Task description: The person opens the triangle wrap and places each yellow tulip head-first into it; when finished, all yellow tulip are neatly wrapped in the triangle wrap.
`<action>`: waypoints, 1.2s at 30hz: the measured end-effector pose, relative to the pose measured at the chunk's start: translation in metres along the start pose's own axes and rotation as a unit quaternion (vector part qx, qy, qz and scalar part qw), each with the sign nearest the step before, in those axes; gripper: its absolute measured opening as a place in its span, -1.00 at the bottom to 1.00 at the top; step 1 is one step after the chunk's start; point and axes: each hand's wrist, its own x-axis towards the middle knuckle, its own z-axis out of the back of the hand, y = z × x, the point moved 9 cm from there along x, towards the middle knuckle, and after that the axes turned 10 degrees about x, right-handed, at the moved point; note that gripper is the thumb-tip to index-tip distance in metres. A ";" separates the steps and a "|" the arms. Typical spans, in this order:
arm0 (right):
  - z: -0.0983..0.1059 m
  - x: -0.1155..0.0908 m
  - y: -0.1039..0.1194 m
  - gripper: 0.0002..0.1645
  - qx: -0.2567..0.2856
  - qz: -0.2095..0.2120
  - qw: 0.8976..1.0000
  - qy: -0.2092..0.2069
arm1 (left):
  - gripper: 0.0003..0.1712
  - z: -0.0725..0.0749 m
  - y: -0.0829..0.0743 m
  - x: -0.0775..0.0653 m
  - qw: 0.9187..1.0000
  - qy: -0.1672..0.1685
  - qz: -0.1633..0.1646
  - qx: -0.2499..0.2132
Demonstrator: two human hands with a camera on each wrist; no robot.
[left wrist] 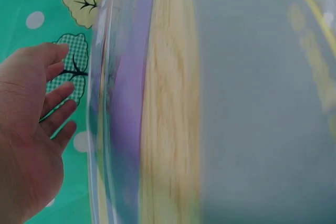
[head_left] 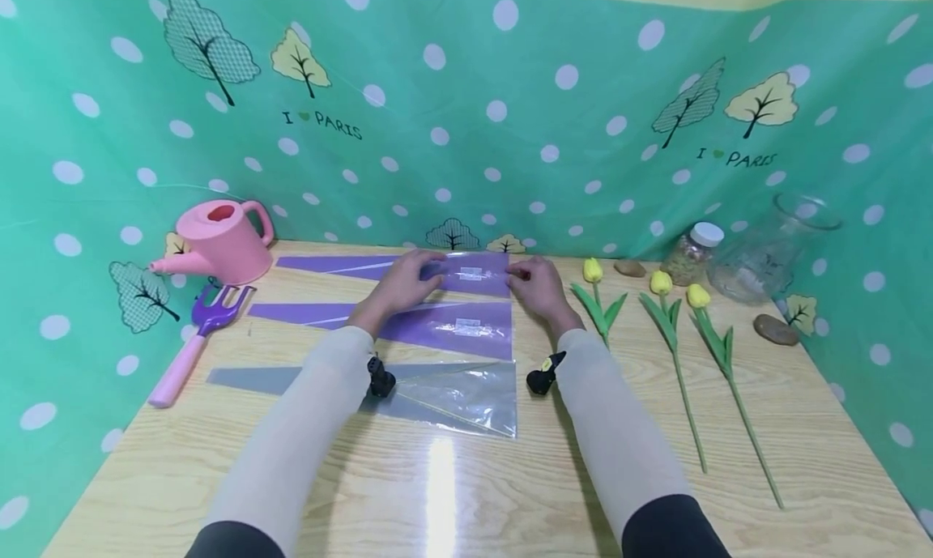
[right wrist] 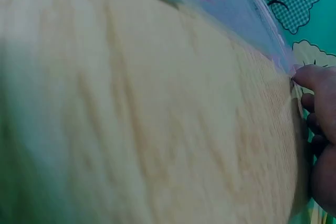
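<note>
Three tapered plastic flower sleeves lie one behind another with their wide ends to the right: a far purple sleeve (head_left: 481,273), a middle purple sleeve (head_left: 481,331) and a near grey sleeve (head_left: 452,396) with yellow lines. At the right edge of the far sleeve, my right hand (head_left: 538,287) pinches the film between thumb and index finger; the other fingers curl under in the right wrist view. Over the same sleeve is my left hand (head_left: 414,281), its fingers relaxed and spread from the thumb, holding nothing. Both purple sleeves carry a small clear label.
On the left stand a pink watering can (head_left: 226,242) and a purple hand fork (head_left: 197,331) with a pink handle. Three yellow tulips (head_left: 660,283) lie to the right, near a lidded jar (head_left: 688,258), a glass vase (head_left: 761,258) and two stones. A green curtain (head_left: 466,153) hangs behind.
</note>
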 end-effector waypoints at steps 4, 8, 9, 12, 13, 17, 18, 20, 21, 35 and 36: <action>-0.001 0.000 0.000 -0.72 0.017 -0.013 1.000 -0.014 | -0.44 -0.003 -0.003 0.004 1.000 -0.003 -0.003 0.011; -0.002 -0.001 0.001 -0.76 0.021 -0.023 0.999 -0.025 | -0.44 -0.006 -0.007 0.007 1.000 -0.002 -0.004 0.014; -0.002 -0.001 0.001 -0.77 0.020 -0.023 0.999 -0.028 | -0.45 -0.006 -0.008 0.008 1.000 -0.002 -0.004 0.014; 0.000 -0.001 0.001 -0.78 0.030 -0.025 0.999 -0.031 | -0.46 -0.007 -0.012 0.012 1.000 -0.007 0.000 0.015; 0.000 -0.002 0.001 -0.78 0.034 -0.025 0.999 -0.033 | -0.46 -0.007 -0.014 0.014 1.000 -0.009 0.001 0.017; 0.007 -0.003 0.003 -0.79 0.048 -0.019 0.998 -0.043 | -0.45 -0.008 -0.019 0.018 1.000 -0.007 0.010 0.015; 0.009 -0.004 0.004 -0.80 0.052 -0.016 0.998 -0.044 | -0.45 -0.009 -0.020 0.019 1.000 -0.006 0.013 0.011; 0.011 -0.004 0.008 -0.80 0.052 -0.004 0.998 -0.043 | -0.45 -0.010 -0.020 0.020 1.000 -0.008 0.021 0.006; 0.011 -0.004 0.011 -0.81 0.053 0.003 0.998 -0.041 | -0.46 -0.010 -0.020 0.021 1.000 -0.011 0.026 0.004; 0.018 -0.010 0.032 -0.79 0.055 0.030 0.997 -0.038 | -0.68 -0.014 -0.016 0.027 0.996 -0.071 0.042 -0.017; 0.020 -0.013 0.030 -0.76 0.065 0.022 0.997 -0.037 | -0.70 -0.014 -0.016 0.027 0.996 -0.073 0.044 -0.021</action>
